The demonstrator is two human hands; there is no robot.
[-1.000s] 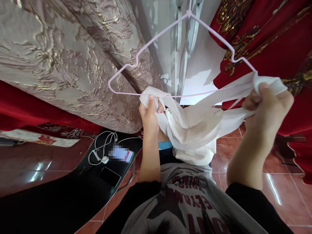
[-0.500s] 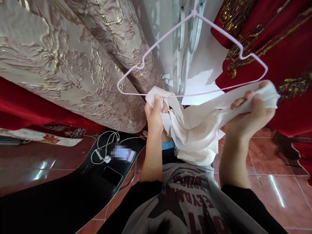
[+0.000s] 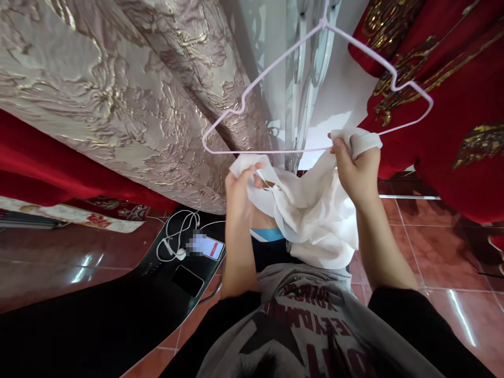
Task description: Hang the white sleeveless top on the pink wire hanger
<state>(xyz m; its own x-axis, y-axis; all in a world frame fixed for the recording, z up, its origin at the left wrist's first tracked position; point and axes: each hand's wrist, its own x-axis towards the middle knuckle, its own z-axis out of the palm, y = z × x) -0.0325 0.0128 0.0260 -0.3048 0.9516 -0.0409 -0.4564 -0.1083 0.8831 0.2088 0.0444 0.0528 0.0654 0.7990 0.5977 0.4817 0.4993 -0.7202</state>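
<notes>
The white cloth [image 3: 315, 220] hangs in loose folds just under the hanger [image 3: 271, 153], stretched between both hands. The left hand [image 3: 240, 191] is closed on one corner below the hanger's bottom bar, and the right hand [image 3: 356, 170] pinches a bunched edge right at that bar. The cloth looks thin, light and limp, likely to slip and sag, so it is best gripped at the hems or corners, not mid-panel. The hanger seems a springy wire.

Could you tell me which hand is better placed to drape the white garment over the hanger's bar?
Probably the right hand: it grips the white garment at the bottom of the hanger, while the left hand holds it lower down.
</notes>
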